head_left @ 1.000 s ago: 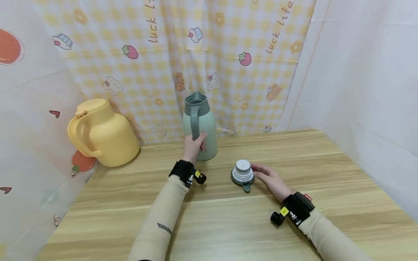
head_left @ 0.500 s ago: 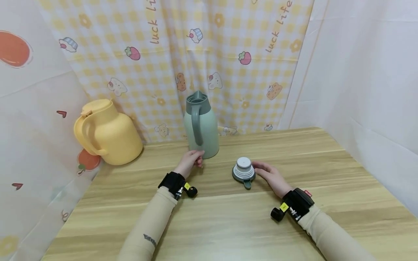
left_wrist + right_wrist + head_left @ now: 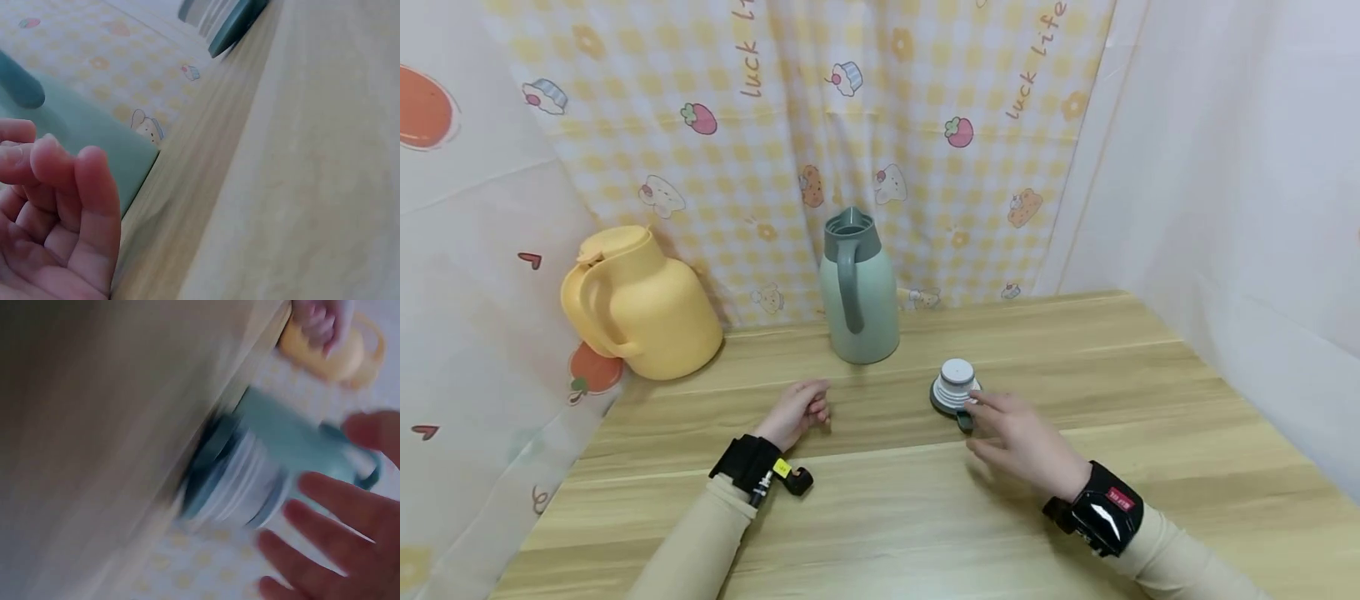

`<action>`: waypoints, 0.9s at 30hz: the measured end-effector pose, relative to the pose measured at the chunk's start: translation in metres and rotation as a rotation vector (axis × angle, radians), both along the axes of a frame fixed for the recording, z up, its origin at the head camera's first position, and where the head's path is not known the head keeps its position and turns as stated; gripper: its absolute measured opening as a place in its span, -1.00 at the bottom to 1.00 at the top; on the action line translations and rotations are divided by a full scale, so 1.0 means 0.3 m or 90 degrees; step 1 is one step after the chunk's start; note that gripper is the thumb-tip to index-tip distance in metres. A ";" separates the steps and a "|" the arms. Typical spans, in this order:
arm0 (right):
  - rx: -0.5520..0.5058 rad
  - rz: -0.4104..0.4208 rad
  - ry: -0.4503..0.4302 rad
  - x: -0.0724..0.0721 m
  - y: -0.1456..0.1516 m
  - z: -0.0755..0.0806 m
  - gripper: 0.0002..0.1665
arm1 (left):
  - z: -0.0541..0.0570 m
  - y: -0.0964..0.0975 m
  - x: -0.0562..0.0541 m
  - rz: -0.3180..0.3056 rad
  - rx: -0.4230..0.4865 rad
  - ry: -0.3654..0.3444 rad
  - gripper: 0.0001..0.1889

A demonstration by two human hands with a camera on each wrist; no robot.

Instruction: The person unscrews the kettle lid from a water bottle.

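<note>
A pale green thermos jug (image 3: 865, 292) stands upright at the back of the table, its top uncovered and its dark green handle facing me. Upside down to its front right lies the white and dark green jug lid (image 3: 957, 385). My right hand (image 3: 1022, 437) is just right of the lid, fingers spread; in the right wrist view the fingertips (image 3: 312, 481) are close to the white part, and whether they touch it I cannot tell. My left hand (image 3: 793, 412) rests on the table in front of the jug, fingers loosely curled around nothing.
A yellow jug (image 3: 655, 308) with its lid on stands at the back left. Behind the table (image 3: 880, 517) hangs a yellow checked curtain (image 3: 737, 167), and a white curtain (image 3: 1225, 208) borders the right side.
My left hand has let go of the green jug's handle and drawn back toward me to the left. My right hand has shifted slightly nearer me and turned, its fingers spreading beside the lid.
</note>
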State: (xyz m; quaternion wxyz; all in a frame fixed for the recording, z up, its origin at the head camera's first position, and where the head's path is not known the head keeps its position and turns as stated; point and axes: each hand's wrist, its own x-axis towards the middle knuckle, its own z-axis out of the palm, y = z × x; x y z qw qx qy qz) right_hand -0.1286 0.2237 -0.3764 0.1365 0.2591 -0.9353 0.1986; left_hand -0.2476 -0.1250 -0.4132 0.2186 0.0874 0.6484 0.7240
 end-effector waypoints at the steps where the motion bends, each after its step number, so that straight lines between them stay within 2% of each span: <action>1: 0.029 0.003 -0.008 0.013 -0.013 0.004 -0.32 | -0.004 -0.001 0.000 0.001 0.012 0.000 -0.58; 4: 0.097 -0.002 -0.056 0.037 -0.040 0.011 -0.20 | -0.012 -0.001 -0.004 0.001 0.042 0.006 -0.57; 8: 0.143 -0.005 -0.112 0.046 -0.053 0.003 -0.09 | -0.017 -0.002 -0.014 0.003 0.067 0.009 -0.57; 16: 0.165 0.002 -0.159 0.041 -0.077 -0.013 -0.10 | -0.022 -0.017 -0.019 0.020 0.072 0.001 -0.59; 21: 0.166 -0.017 -0.172 0.036 -0.089 -0.009 -0.10 | -0.026 -0.015 -0.015 0.029 0.076 -0.005 -0.61; 27: 0.162 -0.043 -0.189 0.035 -0.096 -0.002 -0.11 | -0.022 -0.015 -0.017 0.016 0.081 0.000 -0.60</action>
